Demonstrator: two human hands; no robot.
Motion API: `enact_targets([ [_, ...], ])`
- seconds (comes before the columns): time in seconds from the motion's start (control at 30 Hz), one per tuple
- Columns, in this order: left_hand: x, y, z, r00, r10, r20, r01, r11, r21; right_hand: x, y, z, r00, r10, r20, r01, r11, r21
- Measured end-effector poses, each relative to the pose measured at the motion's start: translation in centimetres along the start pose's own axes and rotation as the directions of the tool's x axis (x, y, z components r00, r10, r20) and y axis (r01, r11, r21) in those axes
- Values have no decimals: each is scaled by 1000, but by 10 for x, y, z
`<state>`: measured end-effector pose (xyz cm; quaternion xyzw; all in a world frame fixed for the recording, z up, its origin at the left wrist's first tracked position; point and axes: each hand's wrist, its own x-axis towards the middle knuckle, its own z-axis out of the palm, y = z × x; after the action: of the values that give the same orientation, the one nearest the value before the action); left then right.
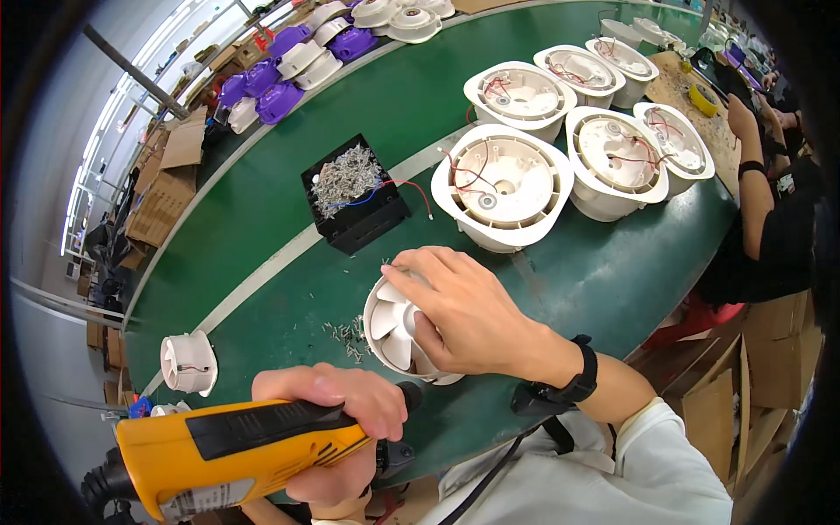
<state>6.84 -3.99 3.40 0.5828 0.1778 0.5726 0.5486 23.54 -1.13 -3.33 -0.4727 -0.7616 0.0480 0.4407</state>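
At the lower left, my left hand (350, 402) is wrapped round a yellow and black electric screwdriver (262, 446). Its dark front end points right, close to the near side of a white fan housing (376, 306). My right hand (464, 306) grips this housing by its rim, with the thumb reaching toward the middle of the fan blades. The housing rests on the green table, partly covered by my fingers. Loose screws (350, 341) are scattered just left of it. Beyond stands a black box (363, 223) heaped with screws, a red and blue wire lying across it.
Several white round-cornered housings (503, 188) with red wires stand at the right. A smaller white fan unit (188, 363) sits far left. Purple and white shells (280, 101) line the back edge. A co-worker's arm (752, 175) and cardboard boxes (770, 359) are at right.
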Motion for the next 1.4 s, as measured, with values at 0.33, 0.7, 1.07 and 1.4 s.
enact_targets([
  [0.33,5,-1,7,996,-88,12,88,996,-28,1,-3,0,1000,15,5,-15,1000,2],
  [0.7,7,9,8,994,-20,-110,30,996,88,0,-5,0,999,30,19,-30,999,-16],
  [1.07,27,4,-29,983,165,-84,-143,965,219,-1,-31,-3,990,126,63,-108,966,-237],
  [1.4,31,-13,-41,924,353,-145,-366,928,-74,4,-14,-13,978,27,205,5,988,-153],
])
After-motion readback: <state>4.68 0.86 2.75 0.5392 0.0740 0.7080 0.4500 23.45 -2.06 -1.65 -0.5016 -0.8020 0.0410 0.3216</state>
